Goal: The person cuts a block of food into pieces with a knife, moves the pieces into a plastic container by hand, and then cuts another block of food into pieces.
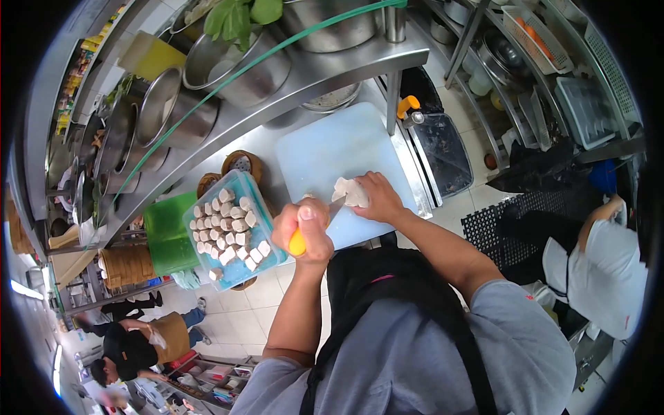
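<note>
My left hand (302,228) is closed round the yellow handle (297,243) of a knife. Its blade (337,208) reaches right to a pale, off-white chunk of food (351,191), whose kind I cannot make out. The fingers of my right hand (377,197) hold that chunk down from its right side. Both hands are over the near part of a pale blue cutting board (332,149). A small pale piece (308,196) shows just beyond my left hand. Left of the board, a clear bluish tray (243,178) holds several rows of pale cut blocks (227,228).
A steel shelf (311,76) with pots (238,69) and a green hose (290,41) crosses above the counter. Bamboo steamers (242,166) and a green container (162,235) stand left. A black bin (443,152) is right. Other people (602,270) stand at both sides.
</note>
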